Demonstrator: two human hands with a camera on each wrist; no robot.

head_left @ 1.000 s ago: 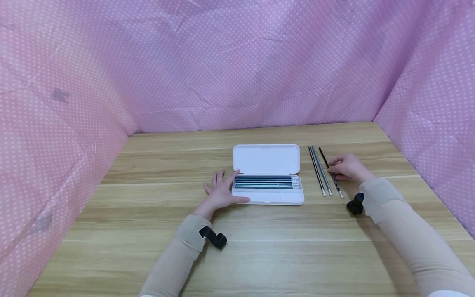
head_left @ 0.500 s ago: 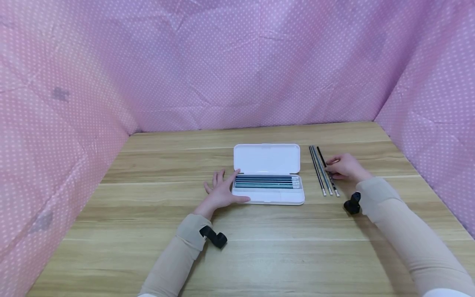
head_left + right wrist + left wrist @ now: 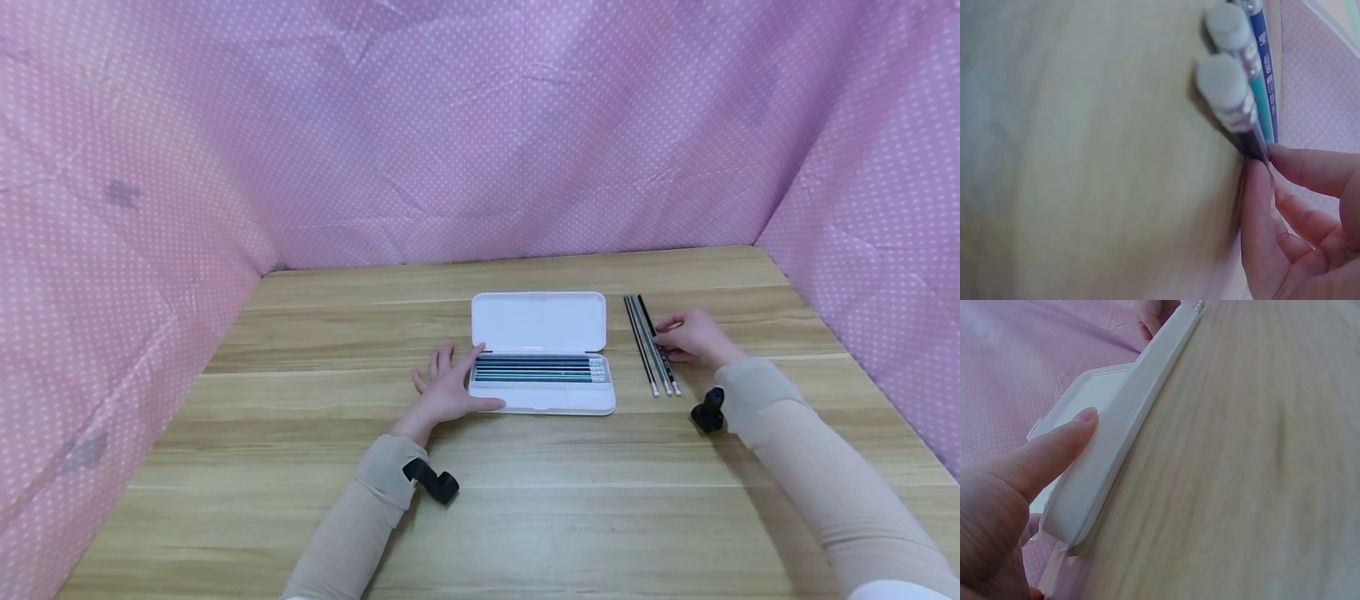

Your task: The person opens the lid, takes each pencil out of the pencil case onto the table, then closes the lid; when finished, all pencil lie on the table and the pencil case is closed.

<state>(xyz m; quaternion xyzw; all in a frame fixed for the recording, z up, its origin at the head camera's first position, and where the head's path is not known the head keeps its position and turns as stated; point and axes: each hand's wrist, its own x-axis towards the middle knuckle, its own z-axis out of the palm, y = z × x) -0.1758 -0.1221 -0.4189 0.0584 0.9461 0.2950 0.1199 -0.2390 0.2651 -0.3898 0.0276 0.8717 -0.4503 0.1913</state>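
A white pencil case (image 3: 536, 398) lies with its lid folded back, several dark blue and green pencils (image 3: 534, 367) side by side inside, white erasers pointing right. My left hand (image 3: 447, 393) spans its left end, forefinger at the hinge corner. In the left wrist view its straight thumb (image 3: 1060, 450) rests on the case's front wall. To the case's right, my right hand (image 3: 696, 337) pinches a black pencil (image 3: 1252, 142) between thumb and forefinger, its eraser end toward me. Just left of that lie a teal pencil (image 3: 1262, 103) and a dark blue one (image 3: 1266, 56), roughly parallel.
A wood-grain table (image 3: 555, 517) carries everything. Pink dotted cloth (image 3: 480, 150) hangs behind it and along both sides. A black wrist-camera mount sits on each sleeve, the right one (image 3: 707, 410) low beside the pencils.
My right hand has slid left with the black pencil, bringing it from a gap apart to right beside the other two. The left hand and case have stayed put.
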